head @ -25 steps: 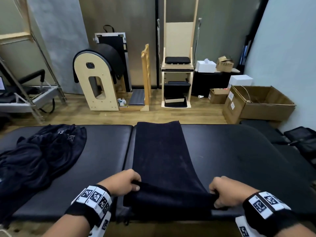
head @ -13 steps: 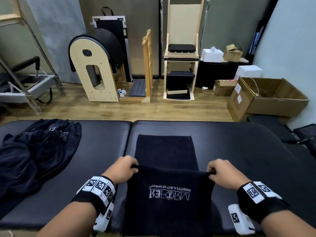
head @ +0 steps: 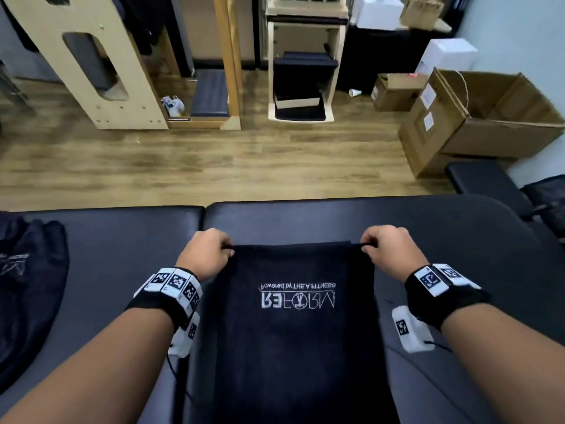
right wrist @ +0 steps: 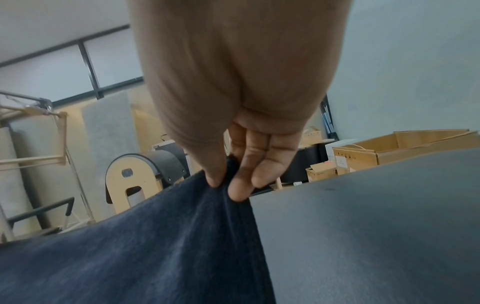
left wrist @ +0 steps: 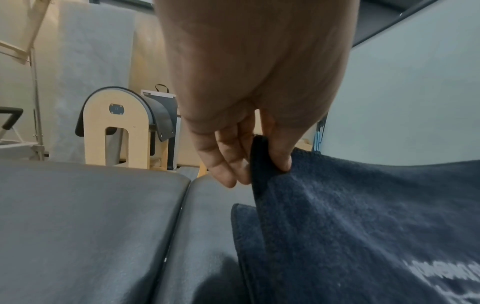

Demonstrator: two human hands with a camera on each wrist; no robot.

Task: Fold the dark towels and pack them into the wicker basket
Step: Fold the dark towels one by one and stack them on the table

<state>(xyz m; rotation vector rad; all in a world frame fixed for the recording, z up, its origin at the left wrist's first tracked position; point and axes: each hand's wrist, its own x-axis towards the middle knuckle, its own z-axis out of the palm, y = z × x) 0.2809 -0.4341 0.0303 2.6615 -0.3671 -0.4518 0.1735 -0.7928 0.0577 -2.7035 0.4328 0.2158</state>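
A dark towel point(head: 293, 338) with white upside-down lettering lies lengthwise on the black padded table point(head: 443, 234), its near end folded over toward the far end. My left hand point(head: 211, 249) pinches the folded layer's left corner, seen close between thumb and fingers point(left wrist: 228, 164) in the left wrist view. My right hand point(head: 385, 246) pinches the right corner point(right wrist: 228, 176). The lifted layer hangs just above the lower layer point(left wrist: 244, 226). A heap of other dark towels point(head: 27, 286) lies at the table's left end. No wicker basket shows in any view.
Beyond the table's far edge is wooden floor point(head: 183, 160) with wooden exercise equipment point(head: 91, 65) and a wooden chair frame point(head: 302, 62). Open cardboard boxes point(head: 477, 117) stand at the right. Bare black padding lies on both sides of the towel.
Both hands have carried the towel's near end from the table's front edge away from me over the rest of the towel, turning the lettered side up. The head view has tilted downward.
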